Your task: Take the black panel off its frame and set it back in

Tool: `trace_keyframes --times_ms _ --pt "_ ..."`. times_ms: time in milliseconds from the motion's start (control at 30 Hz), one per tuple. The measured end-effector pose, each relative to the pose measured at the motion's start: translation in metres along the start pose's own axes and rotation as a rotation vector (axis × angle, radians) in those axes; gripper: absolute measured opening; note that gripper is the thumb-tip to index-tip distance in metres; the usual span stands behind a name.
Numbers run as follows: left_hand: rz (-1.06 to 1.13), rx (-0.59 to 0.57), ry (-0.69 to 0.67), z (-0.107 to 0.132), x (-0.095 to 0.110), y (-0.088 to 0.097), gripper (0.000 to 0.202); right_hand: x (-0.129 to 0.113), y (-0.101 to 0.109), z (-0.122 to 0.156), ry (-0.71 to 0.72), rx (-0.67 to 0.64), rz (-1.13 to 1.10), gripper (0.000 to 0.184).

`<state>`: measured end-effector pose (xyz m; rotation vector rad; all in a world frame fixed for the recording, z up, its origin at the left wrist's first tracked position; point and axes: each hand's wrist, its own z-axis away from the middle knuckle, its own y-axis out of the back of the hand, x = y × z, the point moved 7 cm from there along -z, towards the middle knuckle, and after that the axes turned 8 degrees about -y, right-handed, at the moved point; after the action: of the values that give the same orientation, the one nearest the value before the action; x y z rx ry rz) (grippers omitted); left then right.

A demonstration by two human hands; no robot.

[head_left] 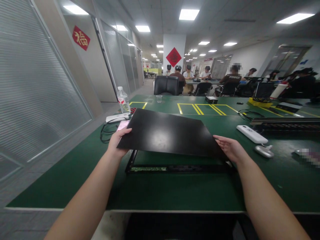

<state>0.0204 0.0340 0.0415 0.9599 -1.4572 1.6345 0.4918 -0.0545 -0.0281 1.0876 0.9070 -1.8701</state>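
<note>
A glossy black screen panel (165, 133) is tilted above the table, held by its two short sides. My left hand (120, 141) grips its left edge, with the thumb on the top face and the other fingers hidden underneath. At the right edge, my right hand (230, 148) holds the panel between fingers and thumb, the thumb mostly out of sight. Under the panel lies a black rectangular frame (195, 169) on the green table; a green circuit board (147, 169) shows along its near side. The panel covers most of the frame.
Left, behind the panel, are a water bottle (123, 100), a white power bank (117, 118), cables and a phone (123, 125). To the right lie another white device (252, 134), a silver gadget (264, 151) and a long black part (287, 126). Several people sit farther back.
</note>
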Motion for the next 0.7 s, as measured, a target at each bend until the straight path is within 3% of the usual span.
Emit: trace_keyframes --times_ms 200,367,700 --pt "-0.033 -0.054 -0.113 -0.002 0.013 0.004 0.045 -0.004 0.002 0.001 0.07 0.051 0.073 0.052" --pt "-0.105 -0.112 -0.128 -0.004 0.017 0.007 0.052 -0.006 -0.005 0.01 0.072 0.067 0.138 0.053" --pt "-0.046 -0.128 -0.134 -0.014 0.009 0.008 0.043 -0.011 0.007 0.003 0.164 0.172 0.237 0.053"
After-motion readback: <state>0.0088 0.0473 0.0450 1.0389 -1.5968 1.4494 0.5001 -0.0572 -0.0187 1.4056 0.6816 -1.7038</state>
